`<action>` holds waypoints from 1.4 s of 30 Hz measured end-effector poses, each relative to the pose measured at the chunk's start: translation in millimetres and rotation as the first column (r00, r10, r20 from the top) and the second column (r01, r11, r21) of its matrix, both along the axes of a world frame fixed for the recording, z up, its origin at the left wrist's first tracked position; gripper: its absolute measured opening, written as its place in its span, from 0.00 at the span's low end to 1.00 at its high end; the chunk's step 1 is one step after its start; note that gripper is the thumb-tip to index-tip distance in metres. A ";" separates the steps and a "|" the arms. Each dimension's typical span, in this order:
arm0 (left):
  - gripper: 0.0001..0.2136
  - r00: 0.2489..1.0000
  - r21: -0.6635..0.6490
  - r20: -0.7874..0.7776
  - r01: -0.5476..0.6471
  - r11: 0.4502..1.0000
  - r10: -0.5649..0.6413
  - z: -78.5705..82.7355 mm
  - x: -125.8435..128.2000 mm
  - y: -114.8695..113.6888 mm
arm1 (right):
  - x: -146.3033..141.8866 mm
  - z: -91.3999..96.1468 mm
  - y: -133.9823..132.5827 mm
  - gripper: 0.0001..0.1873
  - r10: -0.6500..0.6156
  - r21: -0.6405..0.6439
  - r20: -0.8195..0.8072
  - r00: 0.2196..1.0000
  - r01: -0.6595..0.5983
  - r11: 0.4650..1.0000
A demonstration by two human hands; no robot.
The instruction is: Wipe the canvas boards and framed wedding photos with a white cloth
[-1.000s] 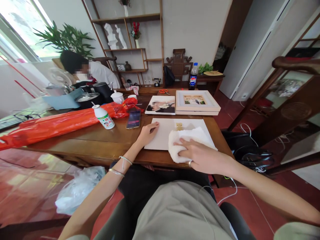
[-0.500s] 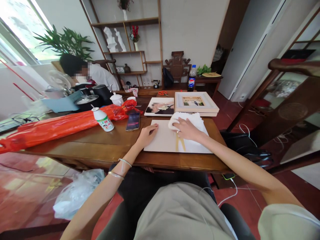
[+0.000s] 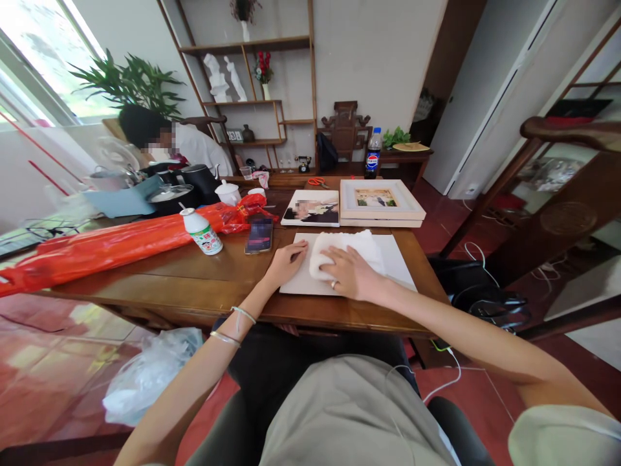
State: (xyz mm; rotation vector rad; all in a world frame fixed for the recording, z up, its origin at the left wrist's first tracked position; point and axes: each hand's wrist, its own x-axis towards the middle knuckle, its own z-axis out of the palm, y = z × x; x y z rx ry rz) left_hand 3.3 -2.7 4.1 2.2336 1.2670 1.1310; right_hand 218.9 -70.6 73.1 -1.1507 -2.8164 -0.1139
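A flat white board [image 3: 400, 259] lies on the wooden table in front of me, its near side close to the table's front edge. My right hand [image 3: 354, 272], with a ring on one finger, presses a thick white cloth [image 3: 320, 254] down on the board. Its fingers are bent over the cloth's left part. At the board's left edge rests my left hand [image 3: 290, 260], fingers laid on the surface and holding nothing visible. Behind the board are a photo panel [image 3: 310, 207] and a white picture frame [image 3: 383, 197] with a picture in it.
Left of the board are a phone [image 3: 259, 235], a white bottle [image 3: 201, 232] and a long red plastic-wrapped bundle [image 3: 121, 243]. A cola bottle [image 3: 372, 155] and orange-handled scissors [image 3: 317, 182] stand farther back. Another person [image 3: 198, 145] sits at the far left.
My right hand has slid left and slightly toward me with the cloth. Yellow strips seen on the board before are now covered. My left hand has stayed put.
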 end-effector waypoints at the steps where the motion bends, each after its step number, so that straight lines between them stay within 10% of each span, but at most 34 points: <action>1: 0.15 1.000 -0.006 0.005 0.001 1.000 -0.001 0.5 -0.1 0.0 | -3.1 0.2 12.4 0.17 -0.043 0.017 0.001 0.999 0.043 0.999; 6: 0.14 0.999 -0.026 0.012 0.045 0.999 -0.045 4.0 -1.0 0.1 | -32.1 -1.1 32.0 0.19 -0.203 0.094 0.038 0.978 0.199 0.975; 15: 0.15 0.993 -0.070 0.102 0.072 0.995 -0.065 0.2 -6.8 6.2 | -70.1 5.8 -74.1 0.17 0.022 0.164 0.169 0.985 -0.050 0.985; 27: 0.17 1.000 0.004 0.016 -0.006 1.000 0.006 -0.2 0.4 1.2 | 10.6 17.1 26.6 0.17 -0.008 -0.104 0.063 0.998 0.015 0.994; 37: 0.17 1.000 0.027 0.012 -0.008 1.000 0.007 1.3 1.0 -1.3 | 11.7 24.5 -58.8 0.09 0.175 -0.115 0.016 0.985 -0.172 0.978; 42: 0.18 1.000 0.016 0.003 -0.014 1.000 0.014 1.1 2.0 -1.1 | 12.8 27.5 -24.3 0.12 -0.037 -0.112 0.007 0.999 0.038 0.993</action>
